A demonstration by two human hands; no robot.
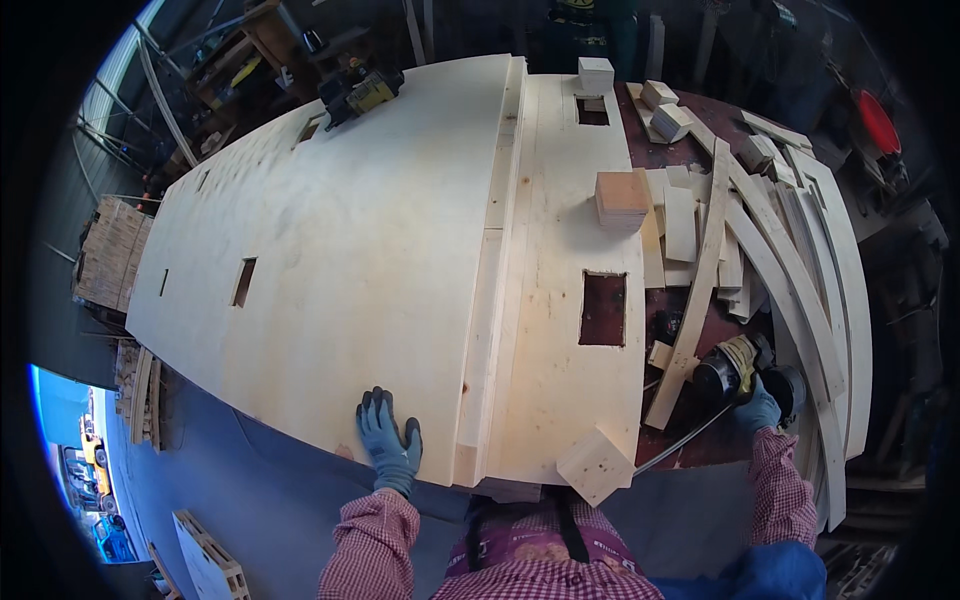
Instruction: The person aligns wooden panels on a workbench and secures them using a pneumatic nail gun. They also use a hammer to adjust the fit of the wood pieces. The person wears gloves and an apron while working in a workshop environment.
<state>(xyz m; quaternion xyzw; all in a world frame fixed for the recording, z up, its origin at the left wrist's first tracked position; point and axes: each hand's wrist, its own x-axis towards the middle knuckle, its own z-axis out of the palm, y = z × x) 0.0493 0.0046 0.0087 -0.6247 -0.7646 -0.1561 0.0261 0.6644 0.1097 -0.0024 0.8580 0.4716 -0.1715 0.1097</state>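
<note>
Pale wood pretty much everywhere on this bench, folks. Left hand (387, 440) is palm down near the front edge of the big plywood panel (340, 250), fingers a bit spread, not pinching anything. Right hand (760, 408) is over on the other side, curled around the back end of a yellow and black power tool (738, 368); can't tell how tight, since some of the fingers are hidden. That tool sits low over the dark red tabletop (712, 450), just right of a long wood strip (692, 300), and a thin hose or cord (684, 440) runs from it toward the front. Between the hands there's a pale block (597, 466) at the panel's front edge, turned cornerwise. Another block (621, 202) stands farther back, between two rectangular cutouts. More offcuts (682, 225) are heaped to its right.
</note>
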